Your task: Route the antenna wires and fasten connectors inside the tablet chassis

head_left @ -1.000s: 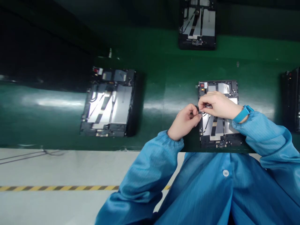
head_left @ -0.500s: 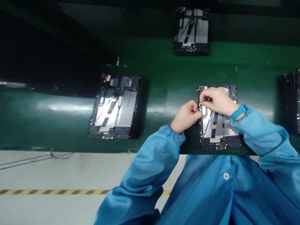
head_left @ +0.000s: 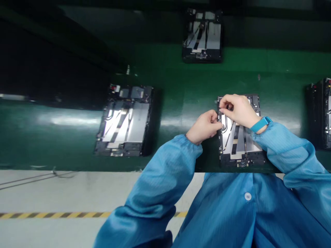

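An opened tablet [head_left: 240, 148] with silver plates and black flex strips lies on the green conveyor belt [head_left: 181, 89] right in front of me. My left hand [head_left: 205, 126] is curled at the tablet's left edge, fingers closed against the frame. My right hand [head_left: 236, 109], a blue band on its wrist, reaches over the tablet's upper left corner with fingertips pinched on a small part I cannot make out. Both arms wear blue smock sleeves.
A second opened tablet [head_left: 125, 122] lies to the left on the belt, a third [head_left: 203, 34] farther back, and a fourth [head_left: 322, 113] at the right edge. Below the belt's front edge is grey floor with a yellow-black stripe [head_left: 51, 215].
My right hand has crept up from the tablet's middle left to its upper left corner. The left hand stays at the left edge. The view has drifted slightly.
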### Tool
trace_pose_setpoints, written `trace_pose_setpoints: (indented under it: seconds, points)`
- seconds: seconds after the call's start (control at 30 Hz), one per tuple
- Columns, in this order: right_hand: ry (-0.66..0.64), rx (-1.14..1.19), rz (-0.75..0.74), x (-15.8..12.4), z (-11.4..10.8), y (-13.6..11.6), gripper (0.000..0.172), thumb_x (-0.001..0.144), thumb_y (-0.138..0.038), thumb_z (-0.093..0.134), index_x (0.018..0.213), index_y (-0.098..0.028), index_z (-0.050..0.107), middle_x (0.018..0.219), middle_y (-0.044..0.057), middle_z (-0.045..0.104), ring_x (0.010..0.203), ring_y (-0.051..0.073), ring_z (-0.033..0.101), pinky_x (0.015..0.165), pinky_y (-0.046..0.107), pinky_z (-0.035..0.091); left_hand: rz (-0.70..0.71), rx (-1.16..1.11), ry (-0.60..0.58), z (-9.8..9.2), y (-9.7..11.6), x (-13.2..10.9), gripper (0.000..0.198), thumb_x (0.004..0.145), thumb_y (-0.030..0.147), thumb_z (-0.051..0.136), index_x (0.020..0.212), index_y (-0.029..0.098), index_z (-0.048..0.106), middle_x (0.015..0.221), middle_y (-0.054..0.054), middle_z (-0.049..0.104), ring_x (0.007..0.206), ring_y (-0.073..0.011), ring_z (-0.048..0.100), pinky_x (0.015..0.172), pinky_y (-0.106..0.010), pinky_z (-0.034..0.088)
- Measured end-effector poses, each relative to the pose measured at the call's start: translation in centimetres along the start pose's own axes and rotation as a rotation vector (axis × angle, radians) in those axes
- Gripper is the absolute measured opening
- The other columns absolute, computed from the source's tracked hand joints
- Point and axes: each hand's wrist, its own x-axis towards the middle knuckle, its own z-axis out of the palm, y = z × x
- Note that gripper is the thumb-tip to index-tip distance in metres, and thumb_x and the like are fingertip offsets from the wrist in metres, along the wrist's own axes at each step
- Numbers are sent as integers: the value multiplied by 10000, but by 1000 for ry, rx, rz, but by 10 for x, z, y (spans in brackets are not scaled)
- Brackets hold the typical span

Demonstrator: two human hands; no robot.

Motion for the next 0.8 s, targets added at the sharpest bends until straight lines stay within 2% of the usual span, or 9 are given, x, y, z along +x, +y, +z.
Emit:
trace_pose_setpoints:
  seconds: [0.13,0.33,0.5,0.6,0.7,0.8]
  points:
    - [114,5,87,3,0,0,144,786,-68,681,840,-200,668,800,-13,711,759,161,600,777,296,441,-38,-34,40,-1,10,10,372,651,16,583,743,257,315,428,158,375,295,-42,333,317,-166,166]
    - [120,48,101,-2,-4,0,153,742,-58,646,799,-200,630,752,-28,684,693,141,577,713,272,431,29,-84,60,-2,12,25,381,703,-19,578,720,251,309,393,152,356,296,-44,347,329,-148,197]
    - [125,-48,98,-3,0,4,154,756,-66,654,763,-210,600,744,-23,667,719,157,575,731,287,423,41,-20,43,-3,8,25,360,842,85,644,728,247,343,366,124,408,280,-55,356,337,-155,219]
    - [114,-65,82,-1,2,6,142,774,-79,649,781,-212,600,765,-11,670,740,169,587,747,304,443,21,-7,66,1,11,24,387,880,140,683,734,246,340,382,130,395,278,-53,358,339,-164,206]
    - [160,-101,41,-4,-2,5,126,799,-90,611,822,-214,613,838,23,685,823,202,616,799,347,481,-22,-40,73,6,17,26,377,895,132,657,737,246,334,388,133,366,276,-58,334,348,-180,189]
    - [316,-183,6,-21,-12,6,133,830,-139,611,924,-224,649,1036,75,704,1036,268,633,955,456,502,-63,-46,82,9,17,25,342,914,160,622,748,249,337,395,127,340,295,-75,317,369,-197,189]
